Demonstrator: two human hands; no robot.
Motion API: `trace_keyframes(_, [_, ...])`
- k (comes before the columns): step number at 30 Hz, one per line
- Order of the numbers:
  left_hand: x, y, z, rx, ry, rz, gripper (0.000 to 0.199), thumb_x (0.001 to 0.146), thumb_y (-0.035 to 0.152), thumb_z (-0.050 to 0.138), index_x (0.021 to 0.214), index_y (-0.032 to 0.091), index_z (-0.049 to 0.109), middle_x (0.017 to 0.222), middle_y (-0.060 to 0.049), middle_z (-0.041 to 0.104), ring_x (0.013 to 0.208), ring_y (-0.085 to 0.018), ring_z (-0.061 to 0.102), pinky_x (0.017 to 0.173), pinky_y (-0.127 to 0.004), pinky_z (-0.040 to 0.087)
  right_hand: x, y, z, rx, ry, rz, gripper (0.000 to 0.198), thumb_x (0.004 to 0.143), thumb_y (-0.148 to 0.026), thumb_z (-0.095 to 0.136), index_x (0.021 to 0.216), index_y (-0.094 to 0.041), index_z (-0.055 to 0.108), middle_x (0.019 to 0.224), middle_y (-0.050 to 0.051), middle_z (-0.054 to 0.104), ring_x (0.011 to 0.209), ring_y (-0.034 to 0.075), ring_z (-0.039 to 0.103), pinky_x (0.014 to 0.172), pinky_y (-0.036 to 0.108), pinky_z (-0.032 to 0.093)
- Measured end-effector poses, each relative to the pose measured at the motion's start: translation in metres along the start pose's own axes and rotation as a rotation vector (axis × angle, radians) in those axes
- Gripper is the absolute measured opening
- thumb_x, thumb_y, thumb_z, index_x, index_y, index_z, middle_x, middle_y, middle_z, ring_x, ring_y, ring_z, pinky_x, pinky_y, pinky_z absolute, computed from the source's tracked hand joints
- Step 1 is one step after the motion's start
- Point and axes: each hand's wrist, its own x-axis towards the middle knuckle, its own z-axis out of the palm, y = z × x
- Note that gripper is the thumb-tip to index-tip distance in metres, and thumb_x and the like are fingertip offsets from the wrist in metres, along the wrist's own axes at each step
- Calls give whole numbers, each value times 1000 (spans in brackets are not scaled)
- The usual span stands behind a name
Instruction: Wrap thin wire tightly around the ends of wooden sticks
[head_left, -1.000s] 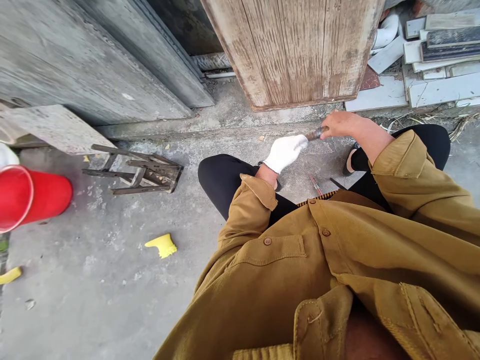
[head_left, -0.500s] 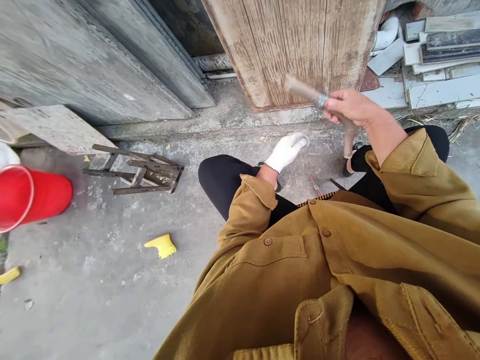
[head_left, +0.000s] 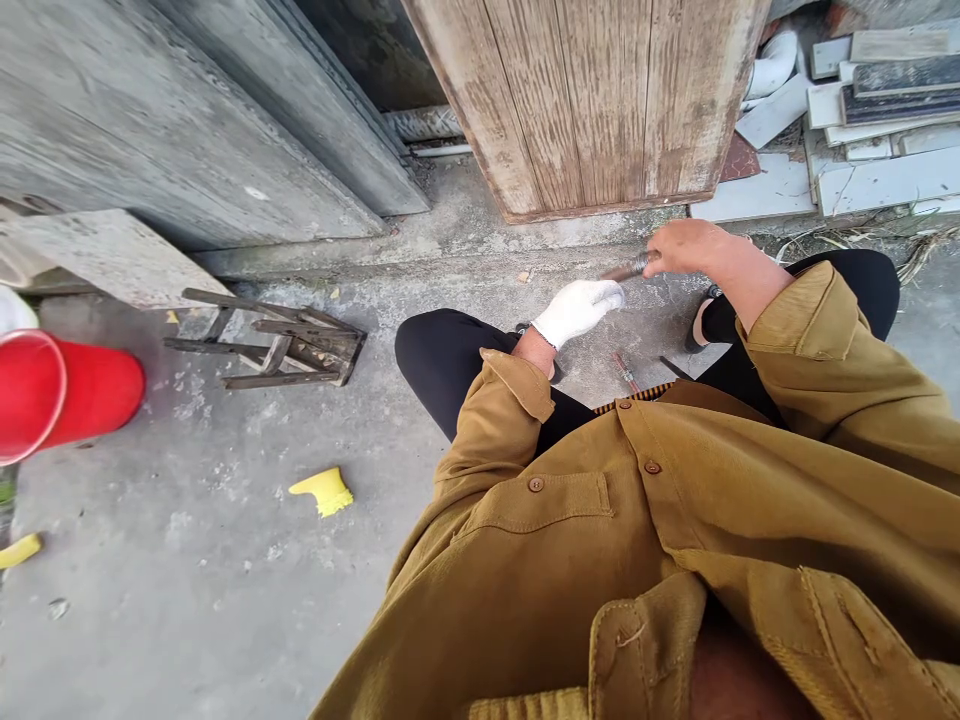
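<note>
My right hand (head_left: pixel 690 246), bare, is closed round a wooden handle (head_left: pixel 619 271). Most of the handle is hidden by the hand; its end juts out to the left. Silvery wire (head_left: pixel 640 263) is wound in a coil round it just beside my fingers. My left hand (head_left: pixel 577 310), in a white knit glove, is closed close below the handle's tip. A thin wire ran from it to the coil a moment ago; now that strand is too fine to make out. On the ground between my legs lie pliers with reddish handles (head_left: pixel 625 371), partly hidden.
A wooden door panel (head_left: pixel 585 110) leans ahead of me, with stacked tiles (head_left: pixel 885 180) at its right. To my left are an overturned small wooden stool (head_left: pixel 300 345), a red bucket (head_left: pixel 97 385) and a yellow scrap (head_left: pixel 326 492) on the concrete.
My right hand has come down and turned over, swinging the handle from above to beside my left hand. The handle's lower end no longer shows. My left hand has barely moved.
</note>
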Motion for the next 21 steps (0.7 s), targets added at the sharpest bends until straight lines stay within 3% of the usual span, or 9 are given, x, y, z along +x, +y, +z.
trace_keyframes(5, [-1, -3, -4, -108, -11, 8, 27, 97, 33, 52, 92, 15, 72, 92, -5, 74, 86, -19, 67, 86, -31, 50, -10, 0, 3, 140, -533, -286, 30, 93, -45, 71, 89, -15, 74, 68, 2, 63, 64, 16, 56, 69, 32, 45])
trace_keyframes(7, [1, -5, 0, -259, 24, 20, 26, 96, 36, 56, 87, 15, 68, 87, -5, 72, 82, -18, 65, 84, -31, 51, -14, 0, 0, 271, -601, -396, 32, 91, -48, 72, 86, -17, 72, 66, 0, 60, 63, 14, 55, 69, 30, 44])
trace_keyframes(9, [4, -5, 4, -456, 76, 6, 32, 97, 45, 60, 85, 15, 64, 81, -5, 69, 72, -16, 61, 74, -30, 51, -20, 1, -7, 421, -492, -443, 33, 89, -51, 74, 85, -19, 71, 69, -1, 61, 66, 14, 56, 70, 29, 44])
trace_keyframes(12, [4, -1, 6, -699, 122, -16, 47, 100, 63, 56, 89, 17, 61, 70, -1, 59, 53, -11, 48, 53, -25, 42, -27, 3, -16, 717, -157, -402, 39, 90, -57, 72, 82, -19, 63, 72, 1, 60, 67, 13, 54, 67, 27, 42])
trace_keyframes(15, [0, 5, 2, -888, 170, -45, 52, 97, 71, 59, 92, 18, 60, 63, 4, 47, 48, -8, 39, 46, -22, 35, -31, 2, -19, 1044, 51, -363, 48, 91, -62, 70, 78, -20, 53, 71, 2, 57, 63, 11, 47, 62, 27, 39])
trace_keyframes(17, [-1, 7, -1, -975, 221, -103, 51, 95, 70, 62, 94, 19, 60, 65, 4, 48, 47, -7, 37, 46, -22, 33, -33, 0, -18, 1118, 45, -363, 49, 91, -64, 71, 77, -20, 52, 70, 1, 56, 62, 11, 46, 60, 27, 39])
trace_keyframes(21, [2, 6, 3, -1045, 313, -226, 44, 96, 61, 67, 88, 20, 54, 57, 7, 42, 44, -6, 32, 46, -23, 33, -35, 0, -16, 1003, -87, -377, 48, 89, -62, 75, 75, -20, 56, 69, 1, 55, 63, 12, 50, 61, 27, 40])
